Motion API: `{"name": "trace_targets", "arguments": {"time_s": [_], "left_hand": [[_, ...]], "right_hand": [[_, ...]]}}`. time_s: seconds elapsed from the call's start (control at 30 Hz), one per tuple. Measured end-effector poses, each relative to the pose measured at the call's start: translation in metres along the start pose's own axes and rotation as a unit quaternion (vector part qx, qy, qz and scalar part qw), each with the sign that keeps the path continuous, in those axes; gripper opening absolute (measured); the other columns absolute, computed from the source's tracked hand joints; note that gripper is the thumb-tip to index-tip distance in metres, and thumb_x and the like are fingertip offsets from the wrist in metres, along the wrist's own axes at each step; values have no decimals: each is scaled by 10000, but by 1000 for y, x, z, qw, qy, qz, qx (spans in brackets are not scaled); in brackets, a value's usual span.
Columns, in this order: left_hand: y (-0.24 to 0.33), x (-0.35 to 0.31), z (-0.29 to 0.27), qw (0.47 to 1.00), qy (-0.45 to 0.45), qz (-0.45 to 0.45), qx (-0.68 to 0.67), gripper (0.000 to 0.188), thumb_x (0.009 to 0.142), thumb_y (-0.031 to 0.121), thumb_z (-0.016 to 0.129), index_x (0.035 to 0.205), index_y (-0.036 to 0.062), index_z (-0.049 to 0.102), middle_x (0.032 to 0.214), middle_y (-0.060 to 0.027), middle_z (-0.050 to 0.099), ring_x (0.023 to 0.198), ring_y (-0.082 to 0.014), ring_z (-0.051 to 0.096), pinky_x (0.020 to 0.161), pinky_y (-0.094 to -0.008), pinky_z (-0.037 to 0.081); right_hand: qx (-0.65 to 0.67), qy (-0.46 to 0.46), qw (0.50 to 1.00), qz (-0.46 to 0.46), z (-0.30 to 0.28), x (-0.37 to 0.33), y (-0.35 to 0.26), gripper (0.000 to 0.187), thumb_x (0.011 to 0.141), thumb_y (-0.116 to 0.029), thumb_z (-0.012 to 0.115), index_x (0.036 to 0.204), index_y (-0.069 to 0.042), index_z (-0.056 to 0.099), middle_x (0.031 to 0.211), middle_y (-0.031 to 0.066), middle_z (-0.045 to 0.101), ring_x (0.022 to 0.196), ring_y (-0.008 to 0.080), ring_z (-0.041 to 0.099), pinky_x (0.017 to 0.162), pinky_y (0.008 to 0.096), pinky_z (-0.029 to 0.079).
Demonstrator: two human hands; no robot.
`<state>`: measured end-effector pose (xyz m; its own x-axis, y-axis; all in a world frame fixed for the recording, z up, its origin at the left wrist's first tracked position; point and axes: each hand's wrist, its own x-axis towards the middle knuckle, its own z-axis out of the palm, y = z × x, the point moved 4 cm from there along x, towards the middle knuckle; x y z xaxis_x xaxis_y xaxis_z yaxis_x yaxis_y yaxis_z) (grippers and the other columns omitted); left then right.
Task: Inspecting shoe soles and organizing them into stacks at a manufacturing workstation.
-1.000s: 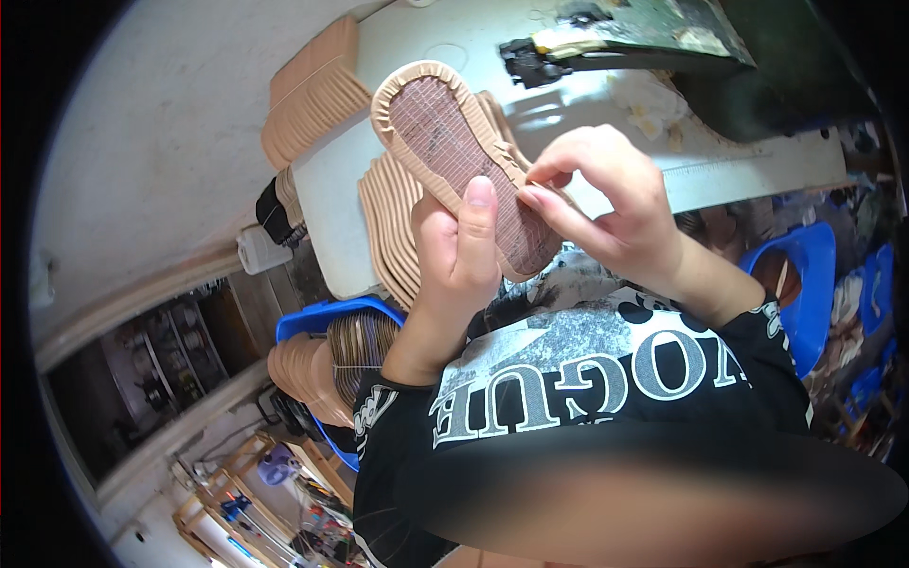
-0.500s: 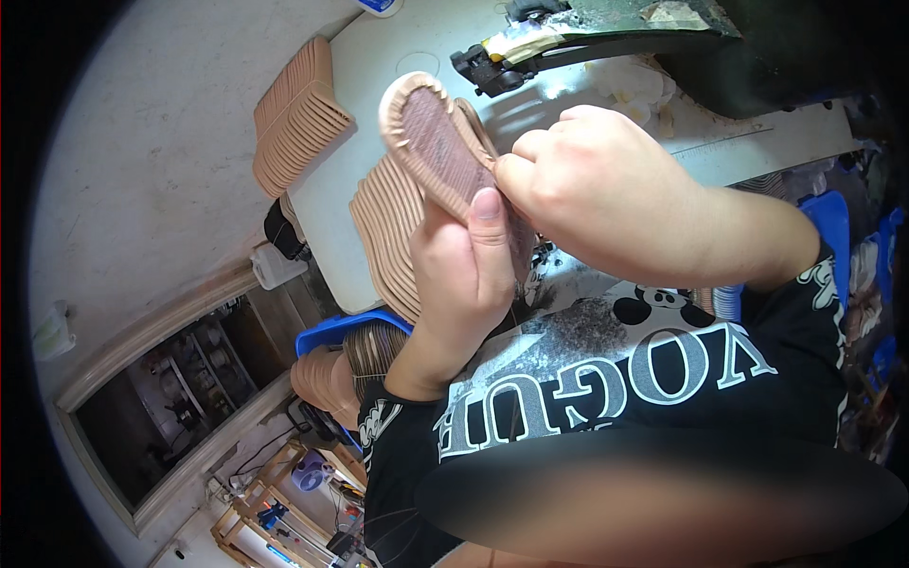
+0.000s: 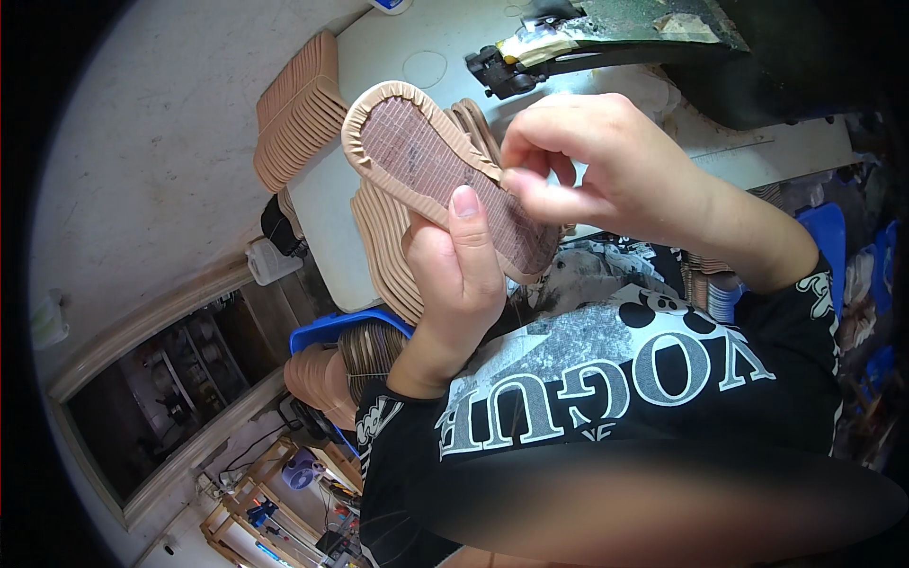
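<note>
My left hand [image 3: 454, 275] is closed around a shoe insole [image 3: 417, 151], its thumb pressed on the face turned up. That face is brown with a grid of fine lines, and a beige covering is folded over its rim in small pleats round the rounded end. At the insole's right edge my right hand [image 3: 606, 156] pinches the beige rim between thumb and forefinger. Below and left of the insole stands a stack of beige insoles [image 3: 374, 241] on the white table [image 3: 383, 62], partly hidden by my left hand.
A tied bundle of beige insoles [image 3: 298, 114] sits at the table's far left. Across the back reaches a dark green machine [image 3: 644, 28] with a black end. A blue bin [image 3: 308, 333] with more bundled pieces is below the table's left corner; another blue container [image 3: 826, 232] stands right.
The insole has turned so that more of its gridded face shows, and its rounded end has shifted left. My right hand has opened from a fist into a loose pinch at the edge.
</note>
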<state>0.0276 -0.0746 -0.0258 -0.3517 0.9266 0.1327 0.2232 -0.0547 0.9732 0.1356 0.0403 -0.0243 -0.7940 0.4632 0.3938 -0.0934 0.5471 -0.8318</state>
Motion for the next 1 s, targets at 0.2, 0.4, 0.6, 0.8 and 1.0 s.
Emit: {"name": "trace_targets", "arguments": {"time_s": [0.2, 0.4, 0.6, 0.8, 1.0], "left_hand": [[3, -1, 2, 999, -2, -7, 47, 388, 1011, 199, 394, 1230, -108, 482, 1131, -163, 593, 1046, -181, 563, 937, -300, 419], [-6, 1, -6, 998, 10, -47, 49, 352, 996, 175, 415, 1184, -109, 508, 1104, -146, 593, 1016, -169, 572, 918, -290, 436], [1, -2, -14, 996, 55, 34, -61, 420, 993, 175, 376, 1302, -108, 382, 1226, -187, 507, 1103, -205, 534, 973, -342, 426], [-3, -4, -16, 991, 42, 80, -99, 457, 1032, 240, 343, 1330, -105, 366, 1280, -182, 483, 1172, -210, 496, 1003, -345, 397], [-4, 0, -18, 995, 66, 31, 64, 386, 1016, 162, 399, 1289, -107, 444, 1225, -161, 541, 1118, -177, 526, 992, -312, 386]], "right_hand": [[-212, -60, 970, -104, 1, 3, -17, 200, 732, -121, 725, 862, -45, 593, 766, 76, 609, 693, 257, 599, 658, 361, 483], [-242, -62, 964, -89, 9, 18, -13, 126, 703, -58, 699, 762, -36, 590, 676, 74, 600, 593, 216, 586, 578, 303, 463], [256, -65, 956, 129, 12, 24, 4, 144, 785, -110, 663, 755, 14, 598, 628, 42, 558, 584, 93, 533, 543, 234, 444], [-38, -107, 986, -119, 11, 39, -10, 252, 822, -223, 708, 924, -15, 610, 749, 68, 588, 662, 199, 588, 591, 301, 474], [-364, -162, 893, -209, 14, 40, -25, 180, 771, -174, 624, 860, -21, 593, 729, 64, 567, 665, 229, 597, 646, 363, 469]]}}
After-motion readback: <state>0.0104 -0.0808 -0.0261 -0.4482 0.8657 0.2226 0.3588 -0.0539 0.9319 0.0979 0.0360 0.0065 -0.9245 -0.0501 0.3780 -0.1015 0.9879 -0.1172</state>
